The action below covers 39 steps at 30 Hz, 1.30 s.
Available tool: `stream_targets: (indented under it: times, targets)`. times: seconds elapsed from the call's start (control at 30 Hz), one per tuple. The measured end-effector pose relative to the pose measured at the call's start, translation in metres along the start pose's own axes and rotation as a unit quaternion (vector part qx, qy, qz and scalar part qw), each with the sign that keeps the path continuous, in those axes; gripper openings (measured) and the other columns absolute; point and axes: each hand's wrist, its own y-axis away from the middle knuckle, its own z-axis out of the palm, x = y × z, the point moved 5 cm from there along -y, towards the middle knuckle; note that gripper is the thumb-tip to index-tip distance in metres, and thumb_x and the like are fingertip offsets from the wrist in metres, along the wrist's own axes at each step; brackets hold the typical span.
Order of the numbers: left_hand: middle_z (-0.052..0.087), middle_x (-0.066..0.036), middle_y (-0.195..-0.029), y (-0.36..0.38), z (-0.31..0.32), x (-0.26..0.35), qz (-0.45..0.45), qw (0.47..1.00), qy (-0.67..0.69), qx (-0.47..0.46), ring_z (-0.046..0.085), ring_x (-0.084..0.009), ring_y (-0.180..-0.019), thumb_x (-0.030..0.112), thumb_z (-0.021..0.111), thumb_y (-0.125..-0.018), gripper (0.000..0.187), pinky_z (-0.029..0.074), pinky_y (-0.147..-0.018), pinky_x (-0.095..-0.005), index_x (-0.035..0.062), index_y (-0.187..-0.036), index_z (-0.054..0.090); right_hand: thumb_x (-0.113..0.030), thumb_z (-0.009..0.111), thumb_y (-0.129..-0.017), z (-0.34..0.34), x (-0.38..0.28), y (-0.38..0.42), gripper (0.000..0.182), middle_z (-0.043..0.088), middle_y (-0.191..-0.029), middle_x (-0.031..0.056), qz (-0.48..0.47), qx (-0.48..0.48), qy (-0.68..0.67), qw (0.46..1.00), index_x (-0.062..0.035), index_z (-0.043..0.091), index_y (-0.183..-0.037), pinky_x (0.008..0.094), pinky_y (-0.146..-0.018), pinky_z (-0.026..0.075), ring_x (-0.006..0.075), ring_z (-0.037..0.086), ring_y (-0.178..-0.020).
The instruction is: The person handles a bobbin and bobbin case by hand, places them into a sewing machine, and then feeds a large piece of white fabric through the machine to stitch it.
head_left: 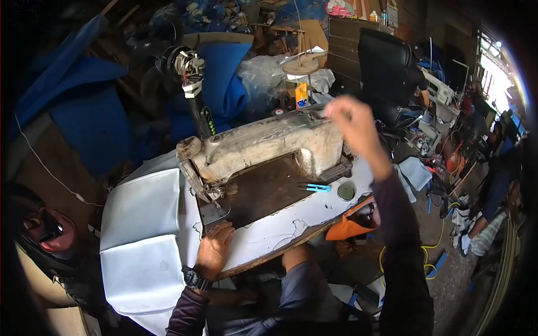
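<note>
An old, worn sewing machine (263,143) stands on a white-topped table (269,238). My left hand (217,249), with a black watch on the wrist, lies flat at the table edge, fingertips close to the metal plate under the needle. Over the right end of the machine my right hand (356,126) is raised, fingers bent and smeared by motion; whether it holds anything is not visible. Blue thread snips (315,187) lie on the machine bed. A small round greenish disc (346,192) sits right of them. Light grey padded material (140,207) covers the table's left side.
Behind the machine are a lamp-like device (190,70), blue sheets (224,78) and a thread stand (301,64). A black chair (386,70) stands at the back right. An orange pouch (350,224) hangs below the table edge. Yellow cable (428,252) lies on the cluttered floor.
</note>
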Motion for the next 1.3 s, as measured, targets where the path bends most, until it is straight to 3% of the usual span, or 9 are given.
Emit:
stream_targets:
  times: [0.07,0.2,0.27,0.47,0.53,0.73,0.8,1.2,1.3]
  targets:
    - [0.073,-0.017,-0.117,-0.001,0.001,0.001,-0.003,1.000,-0.005,-0.008,0.070,-0.0353,-0.108,0.009,0.067,-0.095,0.015,0.058,-0.091,-0.0424,0.0003,-0.107,0.073,-0.036,0.066,-0.099,-0.020,0.099,-0.063,0.032,0.075,-0.085,0.0142,0.021,0.071,0.154,0.985,-0.0049,0.075,-0.095,0.0433,-0.073,0.054,0.0330,0.072,-0.082]
    - [0.073,-0.014,-0.118,0.008,0.009,-0.015,0.021,0.999,-0.026,0.012,0.071,-0.0335,-0.105,0.012,0.069,-0.096,0.016,0.059,-0.090,-0.0396,0.0009,-0.107,0.073,-0.063,0.054,-0.099,-0.007,0.221,-0.094,0.071,0.070,-0.118,0.0271,0.223,-0.210,0.300,0.903,0.0045,0.069,-0.113,0.0466,-0.096,0.050,0.0407,0.067,-0.111]
    - [0.072,-0.014,-0.121,0.007,0.003,-0.008,-0.005,0.999,-0.040,0.002,0.071,-0.0333,-0.107,0.013,0.069,-0.096,0.018,0.059,-0.091,-0.0400,0.0018,-0.109,0.073,-0.063,0.057,-0.098,-0.008,0.209,-0.091,0.074,0.074,-0.090,0.0250,0.236,-0.191,0.304,0.903,0.0084,0.070,-0.087,0.0434,-0.078,0.050,0.0293,0.070,-0.084]
    - [0.070,-0.016,-0.126,0.009,0.007,-0.015,0.003,1.000,-0.025,0.004,0.068,-0.0341,-0.112,0.013,0.067,-0.097,0.022,0.057,-0.095,-0.0412,-0.0016,-0.113,0.072,-0.047,0.062,-0.102,-0.035,0.164,-0.043,0.054,0.077,-0.090,0.0195,0.106,-0.024,0.183,0.977,0.0051,0.078,-0.099,0.0354,-0.084,0.053,0.0294,0.074,-0.088]
    - [0.070,-0.016,-0.126,0.007,0.007,-0.019,-0.006,1.000,-0.018,0.007,0.068,-0.0340,-0.113,0.013,0.068,-0.097,0.023,0.057,-0.095,-0.0410,-0.0018,-0.114,0.072,-0.043,0.070,-0.098,-0.050,0.184,-0.048,0.049,0.076,-0.080,0.0120,0.153,0.071,0.097,0.981,0.0047,0.078,-0.088,0.0325,-0.075,0.052,0.0172,0.069,-0.075]
    - [0.070,-0.018,-0.125,0.007,0.005,-0.016,-0.019,1.000,-0.001,0.009,0.068,-0.0354,-0.114,0.012,0.068,-0.097,0.021,0.057,-0.095,-0.0414,-0.0010,-0.113,0.072,-0.049,0.067,-0.099,-0.023,0.175,-0.059,0.051,0.071,-0.092,0.0061,0.321,-0.086,0.099,0.938,0.0012,0.073,-0.094,0.0308,-0.092,0.046,0.0173,0.065,-0.092]
    - [0.070,-0.018,-0.125,0.006,0.004,-0.016,0.003,1.000,-0.010,0.014,0.068,-0.0355,-0.113,0.012,0.067,-0.097,0.022,0.056,-0.096,-0.0414,-0.0010,-0.114,0.072,-0.045,0.063,-0.102,-0.028,0.198,-0.054,0.050,0.075,-0.100,0.0088,0.234,-0.137,0.021,0.962,0.0034,0.076,-0.102,0.0279,-0.094,0.047,0.0192,0.067,-0.099]
    - [0.070,-0.016,-0.124,0.006,0.004,-0.016,-0.016,1.000,0.000,0.001,0.068,-0.0348,-0.111,0.014,0.066,-0.099,0.023,0.056,-0.095,-0.0418,-0.0017,-0.114,0.071,-0.047,0.066,-0.100,-0.042,0.194,-0.050,0.052,0.071,-0.080,0.0063,0.282,-0.014,-0.070,0.957,0.0030,0.078,-0.094,0.0281,-0.088,0.049,0.0144,0.065,-0.081]
    - [0.070,-0.017,-0.123,0.004,0.001,-0.016,-0.022,1.000,-0.004,0.003,0.068,-0.0350,-0.111,0.014,0.065,-0.099,0.023,0.056,-0.095,-0.0420,-0.0017,-0.114,0.071,-0.056,0.061,-0.100,-0.096,0.237,-0.082,0.062,0.072,-0.080,0.0127,0.191,0.000,0.124,0.974,0.0019,0.074,-0.083,0.0313,-0.077,0.050,0.0160,0.065,-0.075]
